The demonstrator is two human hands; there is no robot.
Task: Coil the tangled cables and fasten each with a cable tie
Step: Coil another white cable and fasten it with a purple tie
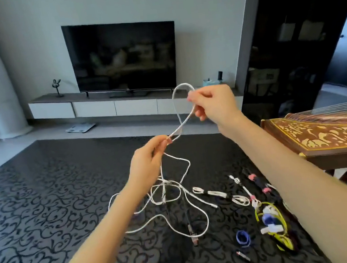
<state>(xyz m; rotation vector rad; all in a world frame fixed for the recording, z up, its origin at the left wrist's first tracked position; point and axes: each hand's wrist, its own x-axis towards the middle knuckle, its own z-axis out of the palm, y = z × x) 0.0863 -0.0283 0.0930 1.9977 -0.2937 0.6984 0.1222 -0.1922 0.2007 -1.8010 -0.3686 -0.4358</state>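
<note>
Two bare forearms (90,243) enter from the lower edge. Left hand (148,164): raised, thumb and fingers pinching white cable (181,127) at the loop's crossing. Loop stands in the air between both hands; remainder hangs to a loose tangle (166,184) on dark patterned rug (33,206). Right hand (211,103): higher, fingertips pinching the loop's far side. Rightward on the rug: tied white bundles (219,194), blue tie (243,238), yellow cable (279,223). Far right: wooden zither (324,132).

Black patterned rug (46,216). White cable tangle (165,184) at centre, part lifted off. Black cable (190,229) at its 6 o'clock. Tied white coils (219,194) at 3, yellow bundle (283,240) at 4, blue tie (242,238) at 5.
</note>
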